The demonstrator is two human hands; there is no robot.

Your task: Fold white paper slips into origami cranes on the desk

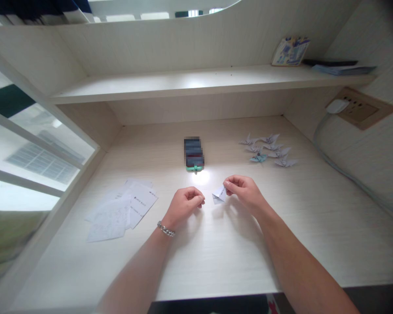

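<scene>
Between finger and thumb, my right hand [244, 189] pinches a small folded piece of white paper [218, 196] by its upper right side, just above the desk. My left hand [187, 201] is beside it on the left, its fingers curled and thumb near the fingertips. A gap separates that hand from the folded paper, and I can make out nothing in it. Several folded paper cranes [278, 150], mostly white, stand at the back right, with a blue crane [258, 158] among them. Loose printed sheets [118, 213] overlap on the left.
A phone [194, 152], its screen blurred out, lies mid-desk with a green edge toward me. A shelf [170, 85] spans the back, bearing a small box-like item [291, 51] and flat items at right. From the wall socket [360, 107] a cable [337, 168] runs down the right side.
</scene>
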